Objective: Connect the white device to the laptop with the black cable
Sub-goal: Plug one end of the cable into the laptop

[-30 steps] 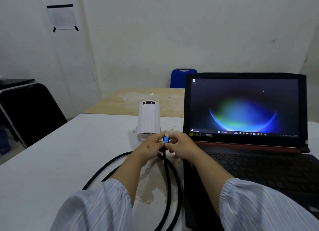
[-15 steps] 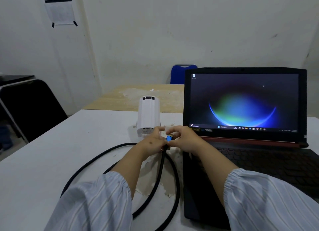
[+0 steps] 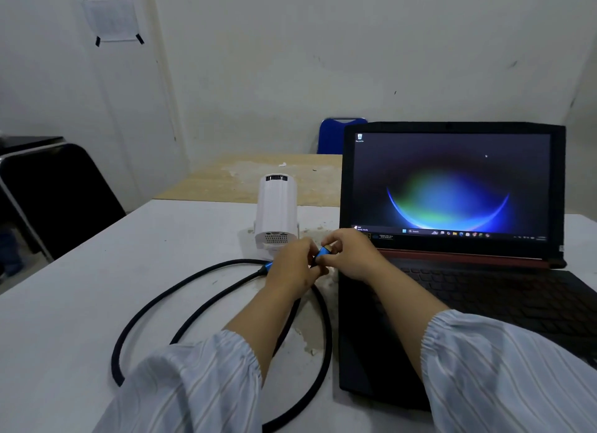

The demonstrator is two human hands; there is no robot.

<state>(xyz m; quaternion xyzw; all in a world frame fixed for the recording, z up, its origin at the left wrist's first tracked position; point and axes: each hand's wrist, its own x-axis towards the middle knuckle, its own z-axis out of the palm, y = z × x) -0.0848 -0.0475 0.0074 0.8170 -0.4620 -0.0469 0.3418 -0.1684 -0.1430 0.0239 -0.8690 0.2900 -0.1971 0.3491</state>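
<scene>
The white device stands on the white table just left of the open black laptop, whose screen is lit. A thick black cable loops over the table in front of me. Its blue plug is pinched between my left hand and my right hand, close to the laptop's left edge and in front of the device. A second blue plug end shows at my left hand's left side; whether that hand grips it is hidden.
A black chair stands at the left beyond the table edge. A wooden table and a blue chair back sit behind. A taped paper hangs on the wall.
The plug between my hands has tilted toward the laptop. A second blue plug end has come into view left of my left hand, and the cable loop has spread leftward.
</scene>
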